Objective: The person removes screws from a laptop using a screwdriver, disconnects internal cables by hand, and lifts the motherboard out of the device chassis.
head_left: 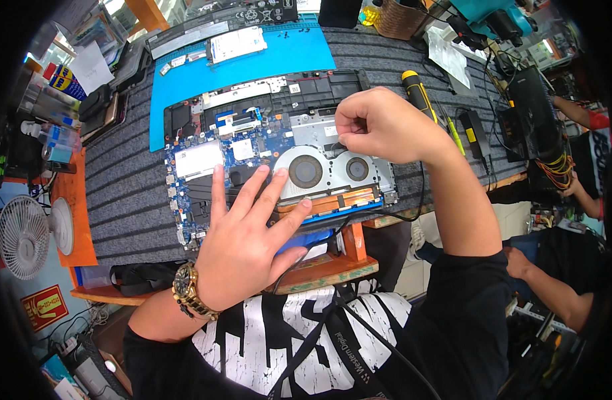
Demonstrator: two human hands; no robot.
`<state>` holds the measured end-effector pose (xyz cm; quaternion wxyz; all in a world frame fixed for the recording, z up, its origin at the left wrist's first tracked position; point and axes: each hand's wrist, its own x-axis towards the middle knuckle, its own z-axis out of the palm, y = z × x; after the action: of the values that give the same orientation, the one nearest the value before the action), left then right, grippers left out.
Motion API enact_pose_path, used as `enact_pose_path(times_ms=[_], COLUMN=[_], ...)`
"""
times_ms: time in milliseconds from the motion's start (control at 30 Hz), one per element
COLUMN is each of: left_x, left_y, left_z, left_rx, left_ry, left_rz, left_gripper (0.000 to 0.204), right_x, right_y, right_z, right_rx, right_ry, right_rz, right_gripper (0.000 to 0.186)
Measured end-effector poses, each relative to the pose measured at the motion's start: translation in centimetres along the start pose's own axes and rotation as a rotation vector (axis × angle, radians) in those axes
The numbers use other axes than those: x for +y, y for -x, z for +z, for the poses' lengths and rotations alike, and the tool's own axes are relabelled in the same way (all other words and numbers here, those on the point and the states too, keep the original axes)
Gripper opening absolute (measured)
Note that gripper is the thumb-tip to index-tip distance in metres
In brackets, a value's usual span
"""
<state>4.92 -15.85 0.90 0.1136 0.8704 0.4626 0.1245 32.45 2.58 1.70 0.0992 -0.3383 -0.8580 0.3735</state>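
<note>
An opened laptop base point(206, 187) lies on the grey ribbed mat, showing a blue circuit board point(279, 137), two fans point(305, 171) in a silver housing and copper heat pipes point(342, 202). My left hand point(249, 237) rests with fingers spread on the lower middle of it, fingertips near the left fan and the board. My right hand point(379, 123) is curled with fingertips pinched over the silver plate above the fans; what they hold, if anything, is hidden. A black cable point(416, 215) runs below the laptop's right end.
Behind are a blue mat point(306, 50) with a drive point(236, 47) and a battery point(219, 17). A yellow-black screwdriver point(412, 90) and a green one point(454, 133) lie rightward. A white fan point(22, 240) stands left. Co-workers' arms point(559, 300) show at the right.
</note>
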Motion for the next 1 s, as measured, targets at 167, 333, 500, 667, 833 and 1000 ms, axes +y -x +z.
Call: enact_pose_path(times_ms=[167,333,500,667,833,1000], left_x=[-0.1,-0.1,0.0,0.1,0.2,0.3], left_y=[0.1,0.1,0.0,0.0,-0.1,-0.1], left_z=[0.1,0.2,0.2,0.2,0.2,0.2], left_rx=[0.007,0.002,0.014,0.005,-0.004,-0.01], left_ry=[-0.006,-0.015,-0.001,-0.014,-0.038,-0.054], left_rz=[-0.002,-0.002,-0.006,-0.007,-0.004,0.003], left_gripper=[0.067,0.066,0.061,0.067,0.07,0.066], right_x=[-0.5,0.2,0.7,-0.5,-1.6,-0.8], right_y=[0.9,1.1,3.8,7.2,9.9,12.3], right_z=[-1.4,-2.1,-3.3,-3.8,-3.9,-4.6], right_rx=[0.01,0.217,0.223,0.194,0.217,0.267], right_ry=[-0.053,0.127,0.128,0.085,-0.136,-0.011], right_rz=[0.046,0.092,0.173,0.243,0.077,0.269], right_gripper=[0.011,0.012,0.011,0.012,0.015,0.013])
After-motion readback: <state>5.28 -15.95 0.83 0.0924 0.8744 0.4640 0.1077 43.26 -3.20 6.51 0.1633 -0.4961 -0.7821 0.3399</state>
